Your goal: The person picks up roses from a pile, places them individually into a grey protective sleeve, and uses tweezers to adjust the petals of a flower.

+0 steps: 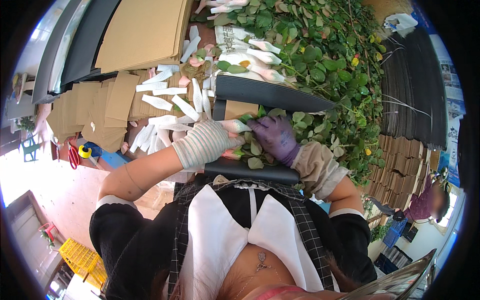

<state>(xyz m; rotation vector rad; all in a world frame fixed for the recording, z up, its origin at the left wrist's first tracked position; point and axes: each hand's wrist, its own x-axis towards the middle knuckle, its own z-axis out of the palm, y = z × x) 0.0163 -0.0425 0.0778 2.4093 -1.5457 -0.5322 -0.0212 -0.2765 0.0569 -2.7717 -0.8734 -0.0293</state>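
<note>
Hands meet over a dark tray edge at the middle of the view. The left hand [205, 143], in a striped knit glove, closes its fingers around a white foam net sleeve [234, 126] and the pink rosebud [231, 153] beneath it. The right hand [274, 137], in a purple glove, grips the leafy rose stem [256, 150] just beside the bud, fingers curled shut on it. Both rest on the black tray [250, 172] lying against the person's lap. Loose white net sleeves [165, 102] lie scattered on cardboard sheets [107, 107] to the left, and a heap of green rose stems [320, 65] fills the surface to the right. Red scissors [73, 156] lie at far left.
</note>
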